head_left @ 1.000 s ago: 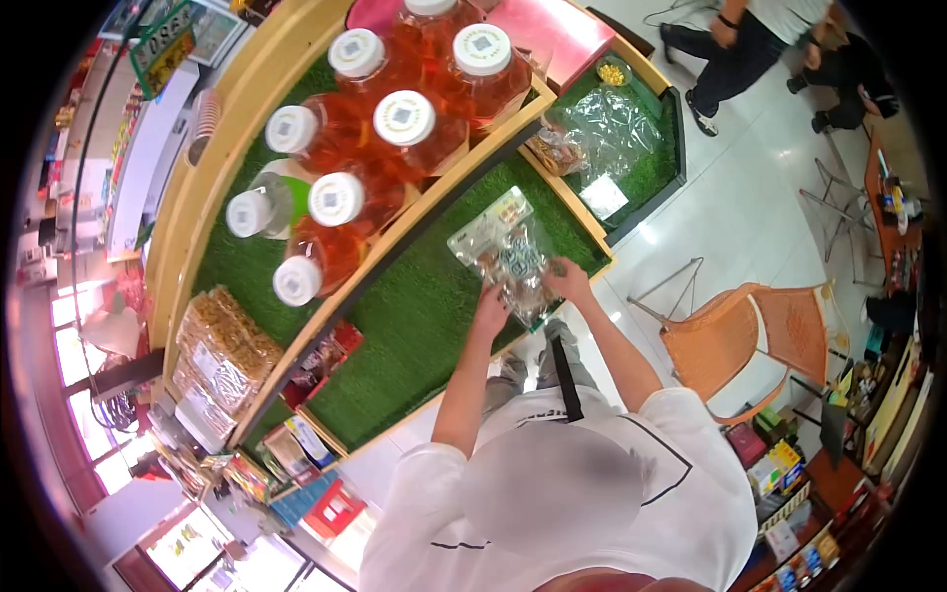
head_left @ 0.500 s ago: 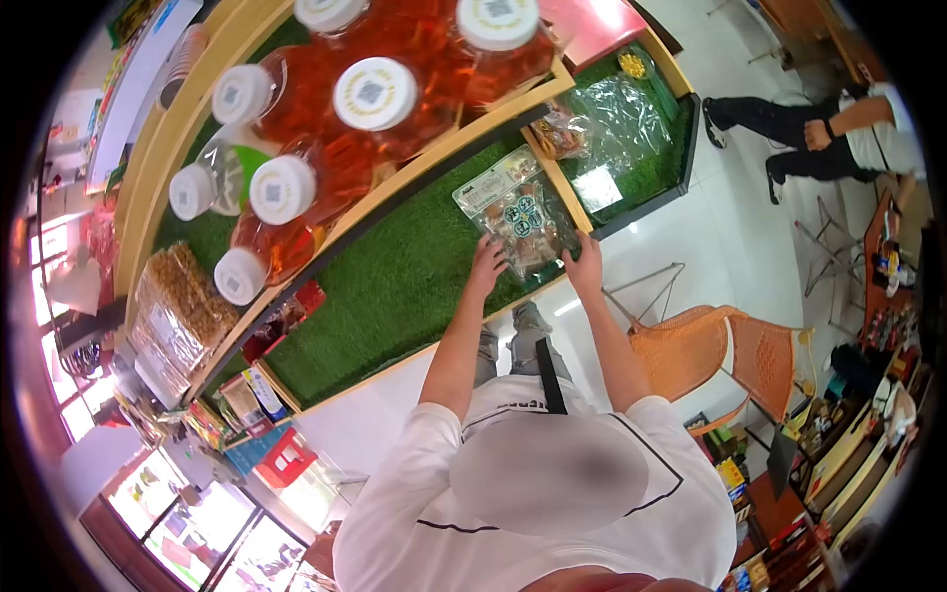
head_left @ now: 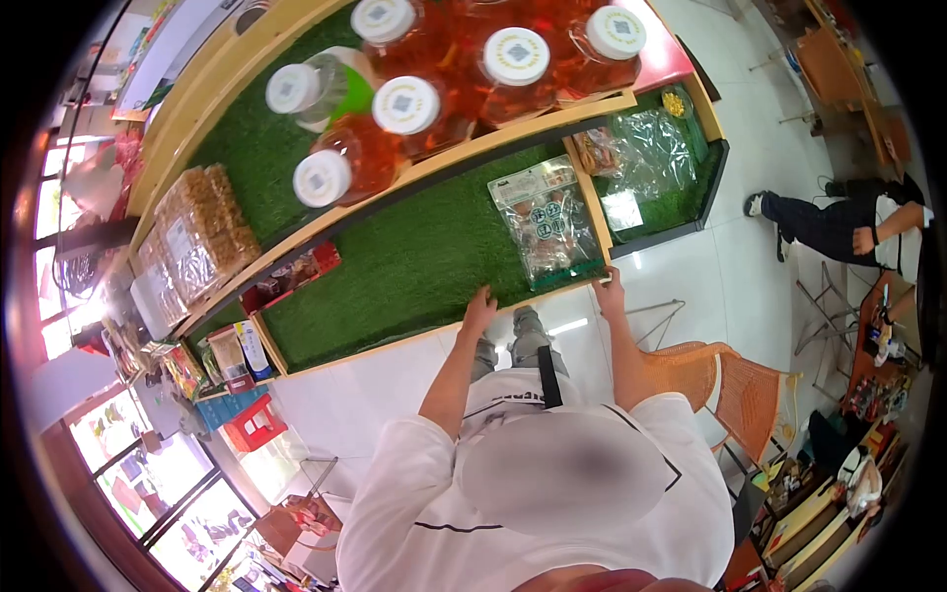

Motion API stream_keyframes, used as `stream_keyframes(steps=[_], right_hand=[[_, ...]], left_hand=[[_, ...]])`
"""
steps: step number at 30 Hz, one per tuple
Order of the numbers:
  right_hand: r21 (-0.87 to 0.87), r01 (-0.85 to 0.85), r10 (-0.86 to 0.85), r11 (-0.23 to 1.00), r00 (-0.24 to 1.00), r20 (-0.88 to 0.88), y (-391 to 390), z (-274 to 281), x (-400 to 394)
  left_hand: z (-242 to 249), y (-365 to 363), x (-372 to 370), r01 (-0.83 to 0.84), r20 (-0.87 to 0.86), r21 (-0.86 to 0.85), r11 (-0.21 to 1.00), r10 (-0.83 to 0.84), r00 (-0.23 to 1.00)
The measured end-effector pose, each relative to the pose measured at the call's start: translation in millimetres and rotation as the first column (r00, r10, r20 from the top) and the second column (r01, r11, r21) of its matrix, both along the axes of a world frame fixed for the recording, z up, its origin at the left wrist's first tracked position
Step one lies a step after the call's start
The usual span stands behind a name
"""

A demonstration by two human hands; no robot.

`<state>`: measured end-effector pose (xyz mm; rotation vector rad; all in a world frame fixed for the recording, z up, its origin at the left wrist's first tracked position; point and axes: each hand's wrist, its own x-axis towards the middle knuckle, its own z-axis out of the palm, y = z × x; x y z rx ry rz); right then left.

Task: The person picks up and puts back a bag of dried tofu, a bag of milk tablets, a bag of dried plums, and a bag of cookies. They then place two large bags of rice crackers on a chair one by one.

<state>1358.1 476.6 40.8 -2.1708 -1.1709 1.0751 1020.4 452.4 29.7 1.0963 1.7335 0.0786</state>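
Clear packet (head_left: 547,222) lies flat on green turf (head_left: 414,257), right end, beside wooden divider (head_left: 589,202). Long axis near-far, printed header far and slightly left. Probably light, slick, floppy film, contents maybe crushable; best grip: side edges. My left hand (head_left: 480,308): fingers slightly apart, at near rim. Right hand (head_left: 610,291): by packet's near-right corner, can't tell if closed.

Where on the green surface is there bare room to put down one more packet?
The widest bare patch lies between the red package and the clear packet. A smaller bare patch separates the brown snack packs from the red jars. Among these jars it looks crowded.
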Motion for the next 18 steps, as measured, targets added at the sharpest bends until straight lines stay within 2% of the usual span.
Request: stream_keyframes(steps=[1, 2, 3, 4, 5, 9, 10, 11, 12, 13, 14, 16, 18], right_hand=[[-0.093, -0.012, 0.013, 0.996, 1.0, 0.008, 1.9, 7.5, -1.8], [-0.188, -0.024, 0.028, 0.982, 0.999, 0.017, 1.7, 13.8, -3.9], [-0.18, -0.081, 0.094, 0.98, 0.993, 0.069, 3.2, 16.2, -6.6], [-0.141, -0.063, 0.083, 0.988, 0.986, 0.143, 3.4, 10.5, -10.3], [-0.101, -0.05, 0.071, 0.994, 0.974, 0.215, 3.3, 3.8, -17.5], [0.044, -0.008, -0.008, 0.999, 0.935, 0.356, -5.4, 14.4, -63.7], [0.035, -0.017, 0.007, 0.999, 0.965, 0.261, -9.2, 6.2, -71.7], [0.134, -0.108, 0.067, 0.985, 0.957, 0.282, -17.3, -2.1, -87.2], [0.254, -0.12, 0.046, 0.96, 0.96, 0.277, -29.0, -23.6, -100.9], [0.264, -0.197, 0.163, 0.944, 0.976, 0.144, -34.2, -12.1, -118.4], [0.359, -0.214, 0.209, 0.908, 0.976, 0.054, -41.7, -0.3, -146.4], [0.178, -0.402, 0.338, 0.898, 0.89, 0.307, -57.4, 11.1, -194.9], [0.173, -0.487, 0.45, 0.856, 0.867, 0.215, -84.9, 23.6, -248.6]], left_hand=[[1.2, -18.8, -11.2, 0.136, -0.157, 0.009, 0.991, -0.133, 0.979], [9.6, -35.3, -20.8, 0.222, -0.221, 0.051, 0.974, -0.206, 0.953], [21.1, -50.6, -29.6, 0.307, -0.287, 0.084, 0.948, -0.272, 0.919], [32.0, -61.3, -36.3, 0.388, -0.353, 0.111, 0.915, -0.329, 0.876], [40.5, -69.1, -41.6, 0.377, -0.348, 0.14, 0.915, -0.311, 0.885], [35.6, -91.3, -64.7, 0.245, -0.235, 0.284, 0.927, -0.18, 0.955], [32.1, -97.6, -70.1, 0.188, -0.197, 0.301, 0.935, -0.132, 0.972], [9.8, -114.6, -75.4, 0.102, -0.201, 0.422, 0.901, -0.016, 0.979], [23.2, -118.5, -75.6, 0.035, -0.159, 0.289, 0.957, 0.012, 0.987], [34.3, -119.6, -79.2, -0.048, -0.109, 0.155, 0.987, 0.065, 0.992], [30.9, -131.9, -85.8, -0.084, -0.068, 0.252, 0.964, 0.104, 0.992], [36.6, -151.0, -111.8, -0.162, 0.159, 0.214, 0.963, 0.129, 0.979], [30.4, -189.3, -145.8, -0.248, 0.238, 0.208, 0.946, 0.198, 0.951]])
